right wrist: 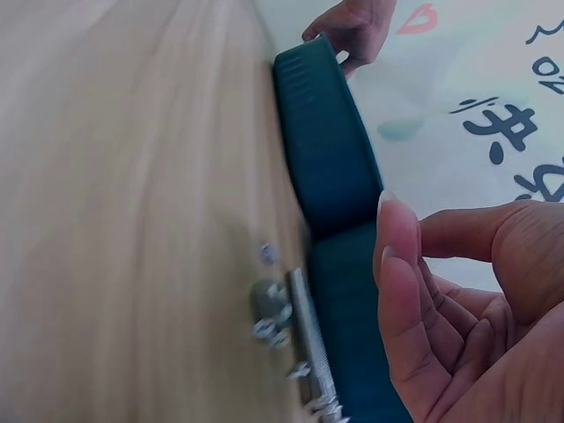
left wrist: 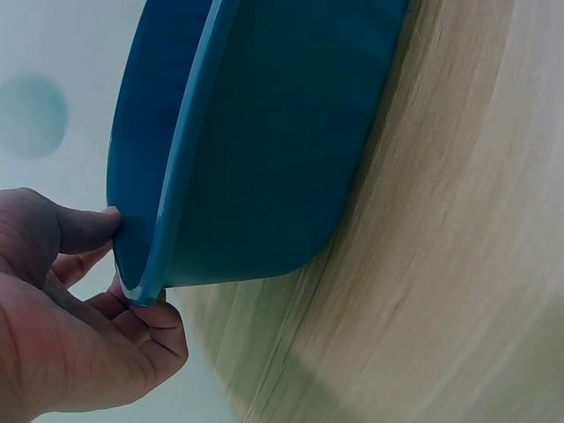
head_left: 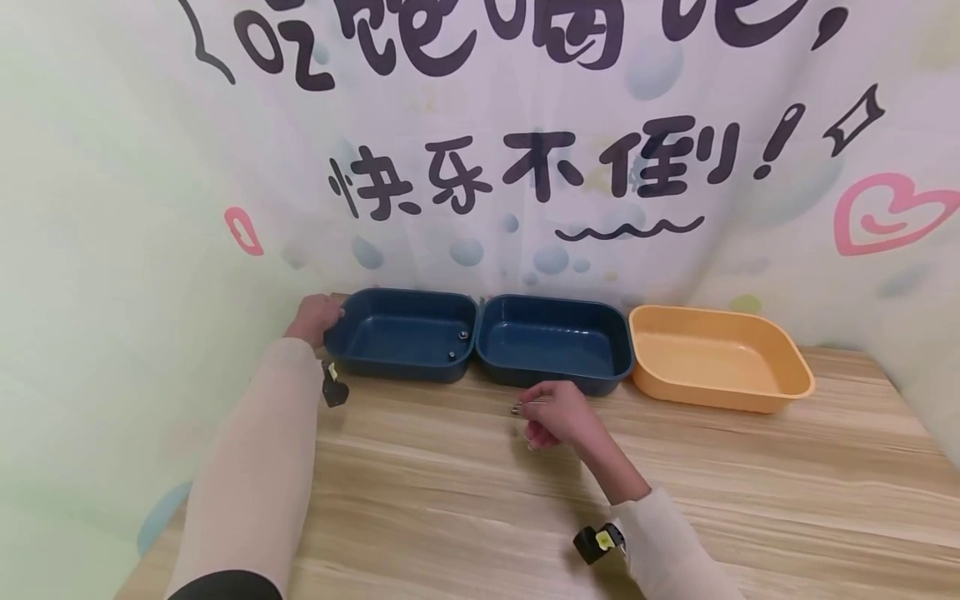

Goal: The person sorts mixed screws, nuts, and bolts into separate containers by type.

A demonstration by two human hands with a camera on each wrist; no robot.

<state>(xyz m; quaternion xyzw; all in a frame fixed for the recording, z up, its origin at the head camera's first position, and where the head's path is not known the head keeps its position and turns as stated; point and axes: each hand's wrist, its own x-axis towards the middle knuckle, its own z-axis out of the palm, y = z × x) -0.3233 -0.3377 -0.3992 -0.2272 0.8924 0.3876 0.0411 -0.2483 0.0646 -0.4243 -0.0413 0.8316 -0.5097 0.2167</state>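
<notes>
My left hand (head_left: pixel 315 317) grips the outer left rim of the left blue plastic bin (left wrist: pixel 264 141), thumb inside and fingers curled under the edge. Two small metal pieces, one of them a nut (head_left: pixel 463 335), lie inside this bin at its right end. In front of the middle blue bin (head_left: pixel 555 342), my right hand (head_left: pixel 558 412) hovers with its thumb against the index finger and nothing visible between them. Below it, in the right wrist view, are a metal rod (right wrist: pixel 311 339), a short cylinder (right wrist: pixel 269 301) and several small shiny parts, all blurred. The hand hides most of these in the head view.
An orange bin (head_left: pixel 720 354) stands at the right end of the row, against the middle bin. A printed cloth (head_left: pixel 480 225) hangs close behind the bins. The wood-grain table (head_left: pixel 420 483) stretches out in front of them.
</notes>
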